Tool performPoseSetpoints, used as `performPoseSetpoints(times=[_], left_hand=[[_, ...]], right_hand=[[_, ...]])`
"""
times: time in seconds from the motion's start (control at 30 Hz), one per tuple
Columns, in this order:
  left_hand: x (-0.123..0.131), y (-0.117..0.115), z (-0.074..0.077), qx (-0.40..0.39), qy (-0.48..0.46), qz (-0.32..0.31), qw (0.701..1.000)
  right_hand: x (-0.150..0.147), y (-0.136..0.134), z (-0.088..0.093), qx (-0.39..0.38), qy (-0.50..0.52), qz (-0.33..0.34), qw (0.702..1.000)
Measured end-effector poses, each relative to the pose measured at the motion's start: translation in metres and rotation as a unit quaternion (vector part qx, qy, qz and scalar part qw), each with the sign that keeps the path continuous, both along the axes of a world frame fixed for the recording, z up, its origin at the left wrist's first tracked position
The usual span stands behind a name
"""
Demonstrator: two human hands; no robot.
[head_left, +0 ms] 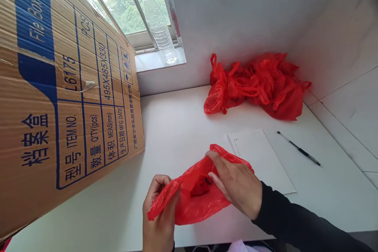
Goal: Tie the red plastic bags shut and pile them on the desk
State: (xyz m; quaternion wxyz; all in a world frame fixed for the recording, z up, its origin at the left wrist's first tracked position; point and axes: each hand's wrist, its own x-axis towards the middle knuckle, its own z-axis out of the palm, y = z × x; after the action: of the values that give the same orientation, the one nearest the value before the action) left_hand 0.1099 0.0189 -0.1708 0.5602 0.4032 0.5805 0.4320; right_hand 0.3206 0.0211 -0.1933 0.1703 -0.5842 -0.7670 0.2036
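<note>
A thin red plastic bag [197, 208] is spread between my two hands above the near part of the table, its mouth facing up. Crumpled red material [201, 187] shows inside it. My left hand [158, 214] is closed on the bag's left side, with plastic draped over the fingers. On the far right rim, my right hand [238, 179] grips the plastic, its thumb at the mouth and its fingers over the outer side. The right fingertips are partly hidden by the bag.
A large cardboard box [88, 134] stands at the left. Several crumpled red bags [256, 86] lie against the wall. White paper [265, 157] and a black pen [298, 149] lie right on the white table [174, 126]. A clear bottle [159, 27] stands on the windowsill.
</note>
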Motion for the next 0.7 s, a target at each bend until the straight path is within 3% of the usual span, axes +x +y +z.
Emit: performPoseSetpoints(times=[0.1, 0.2, 0.33, 0.47, 0.7], left_hand=[[0.003, -0.002, 0.005, 0.006, -0.032, -0.03, 0.999], [0.007, -0.002, 0.01, 0.038, -0.065, -0.002, 0.997], [0.009, -0.003, 0.01, 0.089, -0.084, 0.045, 0.992], [0.009, -0.004, 0.006, 0.07, -0.082, 0.044, 0.993], [0.01, -0.012, 0.005, -0.002, -0.048, 0.045, 0.998]], right_hand=[[-0.012, -0.007, 0.007, 0.003, 0.136, 0.059, 0.989], [-0.019, -0.01, 0.006, -0.039, 0.139, 0.118, 0.982], [-0.018, -0.001, -0.005, -0.093, 0.065, 0.076, 0.991], [-0.021, 0.012, -0.019, -0.119, 0.067, 0.024, 0.99], [-0.022, 0.014, -0.029, -0.13, 0.078, 0.056, 0.987]])
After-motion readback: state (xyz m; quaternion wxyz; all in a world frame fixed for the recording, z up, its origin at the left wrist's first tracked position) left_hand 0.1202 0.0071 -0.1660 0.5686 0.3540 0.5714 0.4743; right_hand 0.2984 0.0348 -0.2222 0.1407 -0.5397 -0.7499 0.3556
